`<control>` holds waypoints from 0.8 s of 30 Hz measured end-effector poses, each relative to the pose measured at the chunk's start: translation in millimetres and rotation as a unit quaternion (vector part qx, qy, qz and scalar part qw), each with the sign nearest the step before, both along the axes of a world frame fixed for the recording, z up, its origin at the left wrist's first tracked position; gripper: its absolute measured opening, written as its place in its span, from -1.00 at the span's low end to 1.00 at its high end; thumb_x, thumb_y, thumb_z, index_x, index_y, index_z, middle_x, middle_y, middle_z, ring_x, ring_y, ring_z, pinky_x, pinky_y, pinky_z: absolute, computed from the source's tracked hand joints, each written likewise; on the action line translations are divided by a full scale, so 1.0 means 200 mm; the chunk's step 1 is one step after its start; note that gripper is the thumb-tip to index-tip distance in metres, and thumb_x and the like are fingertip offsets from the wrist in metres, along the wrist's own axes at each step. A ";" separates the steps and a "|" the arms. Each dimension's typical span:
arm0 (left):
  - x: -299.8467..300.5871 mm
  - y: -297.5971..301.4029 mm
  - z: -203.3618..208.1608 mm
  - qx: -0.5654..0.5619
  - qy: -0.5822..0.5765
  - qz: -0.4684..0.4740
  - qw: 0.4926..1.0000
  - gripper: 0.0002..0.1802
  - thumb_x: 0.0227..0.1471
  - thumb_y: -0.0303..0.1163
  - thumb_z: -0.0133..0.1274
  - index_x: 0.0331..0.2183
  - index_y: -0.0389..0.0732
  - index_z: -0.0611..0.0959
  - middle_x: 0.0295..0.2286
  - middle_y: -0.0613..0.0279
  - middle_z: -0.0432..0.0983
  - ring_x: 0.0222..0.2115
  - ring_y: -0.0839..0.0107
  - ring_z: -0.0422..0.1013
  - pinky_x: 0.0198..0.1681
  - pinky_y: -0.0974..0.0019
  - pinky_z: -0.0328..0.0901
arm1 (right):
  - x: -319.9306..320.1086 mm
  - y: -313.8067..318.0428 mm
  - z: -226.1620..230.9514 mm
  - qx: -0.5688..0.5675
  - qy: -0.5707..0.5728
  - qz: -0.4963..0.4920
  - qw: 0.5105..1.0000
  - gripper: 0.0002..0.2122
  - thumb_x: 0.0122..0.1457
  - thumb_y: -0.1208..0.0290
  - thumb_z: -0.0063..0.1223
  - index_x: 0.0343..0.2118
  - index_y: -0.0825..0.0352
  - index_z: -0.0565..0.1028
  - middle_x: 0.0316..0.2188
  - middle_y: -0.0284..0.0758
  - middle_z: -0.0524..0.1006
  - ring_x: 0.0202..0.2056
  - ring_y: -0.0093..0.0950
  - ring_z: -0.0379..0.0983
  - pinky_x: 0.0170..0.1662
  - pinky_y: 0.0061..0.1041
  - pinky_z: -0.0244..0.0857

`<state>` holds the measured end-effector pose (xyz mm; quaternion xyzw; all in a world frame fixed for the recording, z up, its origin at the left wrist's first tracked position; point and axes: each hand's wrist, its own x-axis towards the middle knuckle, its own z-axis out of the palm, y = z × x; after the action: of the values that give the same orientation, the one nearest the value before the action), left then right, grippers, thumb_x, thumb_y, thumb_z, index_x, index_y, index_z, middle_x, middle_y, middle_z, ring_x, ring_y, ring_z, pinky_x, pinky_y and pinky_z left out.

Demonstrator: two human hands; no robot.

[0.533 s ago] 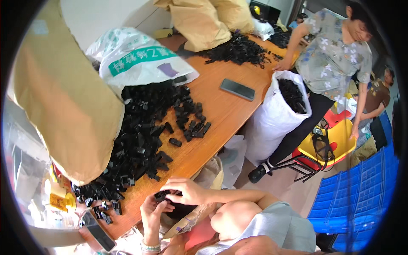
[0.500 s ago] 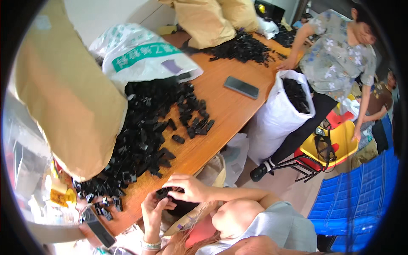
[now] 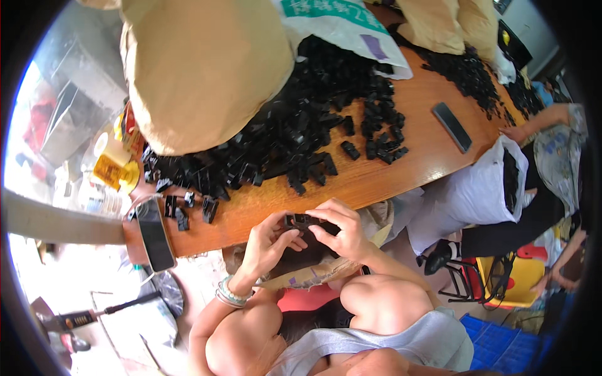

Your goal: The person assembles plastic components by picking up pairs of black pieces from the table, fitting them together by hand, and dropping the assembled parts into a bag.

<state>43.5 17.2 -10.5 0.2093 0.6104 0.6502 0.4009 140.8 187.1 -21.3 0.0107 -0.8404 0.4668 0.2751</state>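
Between my hands, just in front of the table's near edge, is a small black plastic part (image 3: 298, 220). My left hand (image 3: 268, 245) pinches its left end with thumb and fingers. Thumb and fingertips of my right hand (image 3: 345, 233) close on its right side. Below them, an open brown paper sack (image 3: 313, 274) stands by my knees, its inside dark. On the wooden table (image 3: 411, 164) beyond my hands lies a big heap of similar black plastic parts (image 3: 276, 135), with a few loose pieces near the edge.
A large brown paper sack (image 3: 204, 75) leans over the heap, beside a white printed bag (image 3: 345, 34). One dark phone (image 3: 451, 127) lies at right; another phone (image 3: 155, 237) with a cable rests at the left corner. A full white sack (image 3: 461, 200) stands near a co-worker's hand (image 3: 515, 133).
My view has swung, so the table and heap appear shifted to the right. Both hands keep hold of the black plastic part, which is now more plainly visible between my fingertips.
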 end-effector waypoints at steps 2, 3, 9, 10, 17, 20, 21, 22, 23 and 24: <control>-0.01 -0.01 -0.03 -0.002 0.014 0.007 1.000 -0.64 0.11 -0.61 -0.03 -0.04 -0.50 0.36 -0.40 0.03 0.51 -0.43 0.34 0.55 -0.38 0.40 0.46 | -0.01 -0.01 0.01 0.031 -0.014 -0.009 0.999 -0.75 -0.08 0.57 0.20 -0.26 0.38 0.54 -0.42 -0.27 0.46 -0.37 -0.32 0.40 -0.28 -0.41 0.30; -0.01 -0.02 -0.03 0.000 0.014 -0.003 1.000 -0.64 0.11 -0.61 -0.03 -0.04 -0.50 0.36 -0.40 0.03 0.51 -0.43 0.34 0.55 -0.38 0.41 0.46 | -0.01 -0.01 0.01 0.047 -0.021 -0.020 0.998 -0.75 -0.08 0.57 0.21 -0.26 0.39 0.54 -0.41 -0.26 0.46 -0.36 -0.30 0.39 -0.27 -0.38 0.28; 0.01 -0.03 -0.02 -0.011 0.029 0.006 0.999 -0.63 0.11 -0.51 0.04 -0.07 -0.49 0.41 -0.51 0.09 0.56 -0.47 0.44 0.54 -0.40 0.44 0.44 | 0.00 -0.03 -0.01 0.024 -0.014 -0.003 1.000 -0.72 -0.11 0.61 0.23 -0.26 0.41 0.54 -0.40 -0.25 0.48 -0.38 -0.31 0.41 -0.33 -0.41 0.30; 0.01 -0.03 -0.02 -0.015 0.024 0.010 1.000 -0.63 0.11 -0.51 0.04 -0.07 -0.49 0.41 -0.51 0.09 0.56 -0.47 0.44 0.54 -0.40 0.44 0.44 | 0.00 -0.02 -0.01 0.014 -0.007 -0.008 1.000 -0.72 -0.12 0.63 0.23 -0.26 0.41 0.54 -0.40 -0.24 0.48 -0.38 -0.32 0.42 -0.35 -0.43 0.31; 0.03 -0.03 -0.05 -0.030 0.071 -0.004 0.997 -0.63 0.11 -0.47 0.07 -0.08 -0.47 0.44 -0.50 0.07 0.56 -0.47 0.48 0.54 -0.41 0.43 0.44 | 0.00 -0.02 0.00 0.048 -0.035 0.031 0.998 -0.70 -0.12 0.63 0.22 -0.23 0.42 0.55 -0.36 -0.25 0.47 -0.37 -0.33 0.40 -0.31 -0.44 0.31; 0.03 -0.02 -0.02 -0.048 0.066 0.008 0.997 -0.66 0.09 -0.50 0.07 -0.10 -0.44 0.43 -0.47 0.04 0.56 -0.47 0.45 0.55 -0.41 0.40 0.43 | -0.01 -0.02 0.03 0.062 -0.033 0.058 0.996 -0.67 -0.09 0.62 0.22 -0.17 0.42 0.53 -0.32 -0.25 0.47 -0.36 -0.37 0.40 -0.29 -0.47 0.31; 0.04 -0.02 0.00 -0.016 0.138 0.009 0.990 -0.67 0.08 -0.53 0.06 -0.11 -0.41 0.42 -0.45 0.04 0.55 -0.48 0.41 0.55 -0.41 0.39 0.43 | -0.01 -0.04 0.04 -0.037 -0.063 0.041 0.996 -0.65 -0.07 0.62 0.22 -0.14 0.41 0.52 -0.30 -0.25 0.47 -0.36 -0.39 0.39 -0.28 -0.48 0.30; 0.05 -0.01 0.01 0.017 0.209 0.010 0.978 -0.68 0.06 -0.55 0.06 -0.12 -0.39 0.41 -0.44 0.04 0.55 -0.49 0.37 0.56 -0.42 0.37 0.42 | -0.01 -0.05 0.05 -0.135 -0.093 0.023 0.986 -0.64 -0.05 0.61 0.21 -0.11 0.40 0.51 -0.29 -0.25 0.47 -0.36 -0.42 0.39 -0.27 -0.50 0.30; 0.04 -0.01 0.03 0.017 0.235 0.008 0.972 -0.67 0.04 -0.58 0.06 -0.12 -0.34 0.39 -0.42 0.03 0.54 -0.49 0.30 0.56 -0.43 0.35 0.42 | 0.00 -0.04 0.01 -0.166 -0.119 0.040 0.978 -0.67 -0.01 0.59 0.19 -0.11 0.38 0.50 -0.28 -0.25 0.47 -0.37 -0.45 0.38 -0.26 -0.53 0.30; 0.04 -0.01 0.02 0.016 0.236 0.008 0.972 -0.67 0.04 -0.58 0.06 -0.12 -0.34 0.39 -0.42 0.03 0.54 -0.49 0.30 0.56 -0.43 0.35 0.42 | 0.01 -0.04 0.00 -0.166 -0.119 0.041 0.978 -0.67 -0.01 0.59 0.19 -0.11 0.38 0.50 -0.28 -0.25 0.47 -0.37 -0.45 0.38 -0.26 -0.53 0.30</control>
<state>52.4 15.8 -6.2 0.3583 0.6787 0.5957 0.2370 142.0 179.8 -21.7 -0.0561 -0.7765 0.6089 0.1519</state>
